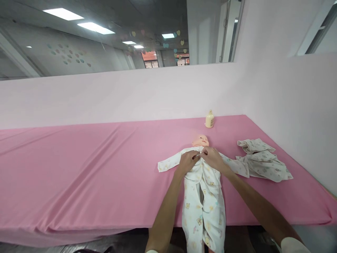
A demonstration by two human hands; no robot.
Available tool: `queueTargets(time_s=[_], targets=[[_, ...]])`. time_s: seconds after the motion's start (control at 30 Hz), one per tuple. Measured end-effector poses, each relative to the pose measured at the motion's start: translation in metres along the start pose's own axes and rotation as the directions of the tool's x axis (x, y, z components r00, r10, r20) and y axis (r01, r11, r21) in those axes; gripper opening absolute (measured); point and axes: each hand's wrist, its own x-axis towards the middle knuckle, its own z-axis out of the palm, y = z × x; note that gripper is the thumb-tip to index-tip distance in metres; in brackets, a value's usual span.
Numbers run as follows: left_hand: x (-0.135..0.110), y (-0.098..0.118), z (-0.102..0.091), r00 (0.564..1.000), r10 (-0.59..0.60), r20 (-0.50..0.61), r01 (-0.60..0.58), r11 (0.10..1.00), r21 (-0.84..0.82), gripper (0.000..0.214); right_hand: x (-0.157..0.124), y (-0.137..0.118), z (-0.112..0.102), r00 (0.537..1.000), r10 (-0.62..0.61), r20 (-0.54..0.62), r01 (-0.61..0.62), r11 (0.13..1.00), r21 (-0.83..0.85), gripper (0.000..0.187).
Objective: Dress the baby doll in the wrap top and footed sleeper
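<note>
Dressed doll at the near edge of a bench. The pale-skinned plastic baby doll (201,140) lies face up, right of centre, its head towards the wall; its white, bear-printed, long-sleeved fabric garment (202,179) runs from there to the lower edge of the frame. The left hand (191,160) and the right hand (211,157) meet at the neckline, fingertips apparently pinching the fabric; whether a tie or an edge is gripped is too small to tell.

Possible faults: the garment's legs overhang the bench's front edge, so a downward tug could draw the doll off. Unequal pull by the two hands would probably leave the front edges misaligned. The sleeve at right of centre reaches the crumpled heap of white printed cloth (264,161), and could catch in it if the doll were shifted.

Surroundings: the broad bench with a pink cloth cover (131,186) spans the frame, creased at lower left. A small cream-coloured pump bottle (210,120) stands near its far edge, above the doll's head. Behind rises a plain whitish wall (118,98); the large dark glassy panel (147,17) at upper left and centre shows bright rectangular lights and pastel hearts.
</note>
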Motion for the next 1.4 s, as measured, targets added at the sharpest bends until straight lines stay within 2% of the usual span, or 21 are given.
queueTargets(time_s=[0.07, 0.13, 0.27, 0.33, 0.47, 0.53, 0.57, 0.73, 0.97, 1.07, 1.13, 1.2, 1.3, 1.4], targets=[[-0.001, -0.001, 0.003, 1.000, 0.004, -0.015, -0.005, 1.000, -0.021, 0.023, 0.003, 0.010, 0.001, 0.999, 0.033, 0.036, -0.039, 0.985, 0.170, 0.015], [-0.001, -0.001, 0.004, 1.000, 0.000, -0.025, -0.002, 0.999, -0.051, 0.024, 0.005, 0.017, 0.003, 0.997, 0.039, 0.066, -0.052, 0.977, 0.209, 0.017], [-0.002, 0.003, 0.002, 0.999, -0.022, -0.035, 0.015, 0.979, -0.201, 0.028, 0.004, 0.019, 0.004, 0.999, 0.008, 0.032, -0.010, 0.998, 0.064, 0.020], [-0.003, 0.006, 0.000, 0.997, -0.064, -0.049, 0.048, 0.960, -0.277, 0.030, -0.001, 0.017, 0.002, 1.000, 0.027, 0.000, -0.027, 1.000, 0.011, 0.020], [-0.005, 0.008, -0.004, 0.978, -0.178, -0.110, 0.129, 0.926, -0.354, 0.026, -0.020, 0.006, 0.000, 0.975, 0.115, -0.188, -0.146, 0.977, -0.157, 0.020], [-0.005, 0.009, -0.004, 0.971, -0.206, -0.118, 0.153, 0.923, -0.354, 0.023, -0.032, -0.004, 0.003, 0.962, 0.108, -0.253, -0.173, 0.951, -0.255, 0.021], [-0.005, 0.009, -0.005, 0.972, -0.208, -0.111, 0.159, 0.925, -0.346, 0.022, -0.037, -0.009, 0.005, 0.967, 0.085, -0.238, -0.158, 0.939, -0.306, 0.022], [-0.005, 0.011, -0.005, 0.976, -0.205, -0.077, 0.173, 0.939, -0.297, 0.021, -0.054, -0.026, 0.013, 1.000, 0.007, -0.022, -0.017, 0.870, -0.492, 0.017], [-0.023, 0.015, -0.004, 0.982, -0.160, -0.104, 0.163, 0.986, 0.023, 0.016, -0.052, -0.023, 0.010, 0.999, -0.039, 0.034, 0.051, 0.785, -0.617, 0.022], [-0.035, 0.025, -0.004, 0.999, -0.023, -0.049, 0.027, 0.996, 0.082, 0.030, -0.045, -0.018, 0.006, 0.999, 0.041, -0.002, -0.036, 0.873, -0.486, 0.012], [-0.040, 0.031, -0.002, 0.997, 0.079, 0.013, -0.080, 0.990, 0.118, 0.029, -0.040, -0.011, 0.002, 0.997, 0.083, 0.007, -0.077, 0.953, -0.293, 0.015], [-0.042, 0.034, -0.001, 0.992, 0.117, 0.037, -0.122, 0.979, 0.165, 0.026, -0.039, -0.004, -0.003, 0.997, 0.059, 0.039, -0.056, 0.995, -0.078, 0.017], [-0.042, 0.033, 0.001, 0.991, 0.136, 0.017, -0.136, 0.969, 0.204, 0.022, -0.042, 0.006, -0.009, 0.997, -0.018, 0.068, 0.008, 0.989, 0.146, 0.016], [-0.042, 0.031, 0.003, 0.988, 0.153, 0.000, -0.150, 0.970, 0.191, 0.023, -0.047, 0.010, -0.011, 0.992, -0.076, 0.104, 0.050, 0.970, 0.239, 0.018]])
